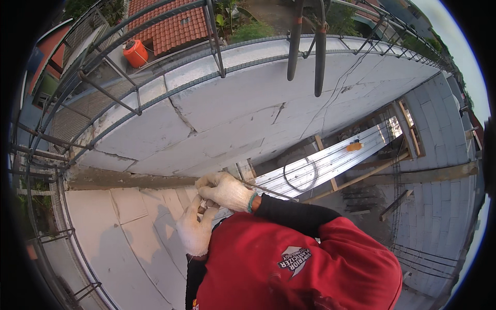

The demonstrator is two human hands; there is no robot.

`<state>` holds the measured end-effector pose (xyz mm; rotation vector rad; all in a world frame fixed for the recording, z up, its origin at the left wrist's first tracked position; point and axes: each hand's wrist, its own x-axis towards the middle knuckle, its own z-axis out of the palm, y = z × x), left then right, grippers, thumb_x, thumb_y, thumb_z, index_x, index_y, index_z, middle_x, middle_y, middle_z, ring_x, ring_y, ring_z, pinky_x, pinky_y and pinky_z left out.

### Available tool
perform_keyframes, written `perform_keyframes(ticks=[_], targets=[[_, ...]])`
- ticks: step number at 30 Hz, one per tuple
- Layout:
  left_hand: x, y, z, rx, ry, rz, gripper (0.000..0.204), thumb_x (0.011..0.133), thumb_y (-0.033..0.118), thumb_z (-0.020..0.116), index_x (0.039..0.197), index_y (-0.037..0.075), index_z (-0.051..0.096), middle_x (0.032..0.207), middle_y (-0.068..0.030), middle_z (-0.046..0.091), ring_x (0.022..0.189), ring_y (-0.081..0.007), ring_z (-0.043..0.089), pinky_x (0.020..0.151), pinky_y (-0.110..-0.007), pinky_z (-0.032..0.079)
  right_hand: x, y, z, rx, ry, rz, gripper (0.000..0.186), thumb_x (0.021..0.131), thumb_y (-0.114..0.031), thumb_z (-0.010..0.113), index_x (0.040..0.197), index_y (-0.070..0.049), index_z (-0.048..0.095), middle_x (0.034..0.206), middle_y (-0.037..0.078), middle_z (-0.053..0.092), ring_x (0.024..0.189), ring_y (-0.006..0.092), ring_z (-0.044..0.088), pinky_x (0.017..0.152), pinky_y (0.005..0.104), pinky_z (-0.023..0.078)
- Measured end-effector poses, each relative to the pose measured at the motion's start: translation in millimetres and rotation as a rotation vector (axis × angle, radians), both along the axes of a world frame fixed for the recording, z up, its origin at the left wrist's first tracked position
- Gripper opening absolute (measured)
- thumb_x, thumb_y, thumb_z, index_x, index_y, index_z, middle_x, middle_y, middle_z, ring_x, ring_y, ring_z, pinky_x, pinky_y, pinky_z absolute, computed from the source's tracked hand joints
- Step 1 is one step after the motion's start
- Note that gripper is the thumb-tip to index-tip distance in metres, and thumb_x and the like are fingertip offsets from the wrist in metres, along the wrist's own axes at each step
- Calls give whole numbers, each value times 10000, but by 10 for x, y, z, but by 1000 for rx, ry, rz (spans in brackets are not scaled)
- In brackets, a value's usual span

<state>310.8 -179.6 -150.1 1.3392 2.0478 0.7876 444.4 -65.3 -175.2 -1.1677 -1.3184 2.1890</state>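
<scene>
Both of my hands wear off-white knitted gloves and meet close in front of my chest. My right hand (227, 191) is bent over with its fingers closed, its fingertips touching those of the other hand. Just below it, my left hand (194, 230) points upward with its fingers curled in a pinch. Whatever lies between the fingertips is too small and too hidden to tell. A hand tool with two long dark handles (320, 62) hangs at the top of the view on the steel bars, away from both hands.
A rebar cage (139, 106) runs along the top of the pale block wall (222, 119) and round the left corner. Below to the right lie corrugated metal sheets (320, 165) with an orange object (354, 146) and a wooden pole (356, 177). Roofs stand beyond the wall.
</scene>
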Motion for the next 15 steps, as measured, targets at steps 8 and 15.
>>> perform_keyframes(ticks=[8,15], targets=[[-111,95,-175,-34,443,-403,396,969,263,703,1291,33,705,889,-205,717,827,-397,707,744,-492,552,145,35,236,70,-242,-27,196,950,-171,622,1077,-23,638,820,60,699,618,141,693,575,314,605],[-193,245,-300,-76,-259,-157,256,1043,211,584,1128,-1,700,760,-121,667,639,-276,647,613,-398,499,285,154,228,401,-244,58,511,951,-289,721,1390,-54,603,1207,204,715,1038,285,743,894,391,625]])
